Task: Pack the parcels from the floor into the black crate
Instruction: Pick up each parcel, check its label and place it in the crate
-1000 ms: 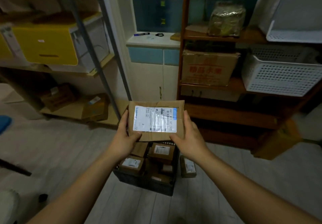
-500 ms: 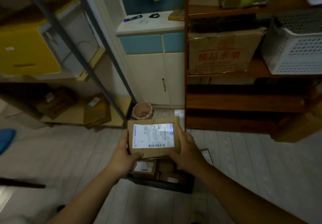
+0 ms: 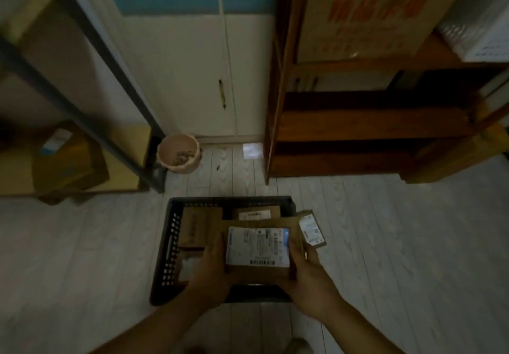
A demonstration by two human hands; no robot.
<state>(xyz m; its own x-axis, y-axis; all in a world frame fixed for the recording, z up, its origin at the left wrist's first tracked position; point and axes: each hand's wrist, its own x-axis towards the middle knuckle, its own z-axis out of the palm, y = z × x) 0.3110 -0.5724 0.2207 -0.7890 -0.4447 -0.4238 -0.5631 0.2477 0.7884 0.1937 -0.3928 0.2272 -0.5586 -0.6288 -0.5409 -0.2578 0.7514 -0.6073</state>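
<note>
The person stands over a black slotted plastic crate [image 3: 166, 254] on the pale plank floor [image 3: 82, 257], both hands low above it. Between them is a flat brown cardboard parcel [image 3: 257, 250], its white shipping label facing up. The left hand [image 3: 210, 269] grips the parcel's left edge and the right hand [image 3: 307, 275] grips its right edge. Each thumb is curled over the top beside the label, and the other fingers run underneath, mostly out of sight. The parcel is level over the near right part of the crate; I cannot tell if it touches what lies below.

Inside the crate are other brown parcels, a plain brown box [image 3: 199, 228] at the left and a labelled box [image 3: 256, 213] at the far side. A small labelled packet [image 3: 312, 231] sits just beside the crate's right wall, outside it. Past the crate, a pink round pot [image 3: 179, 158] stands by a dark metal rack leg, with a brown wooden shelf unit [image 3: 358, 125] to the right.
</note>
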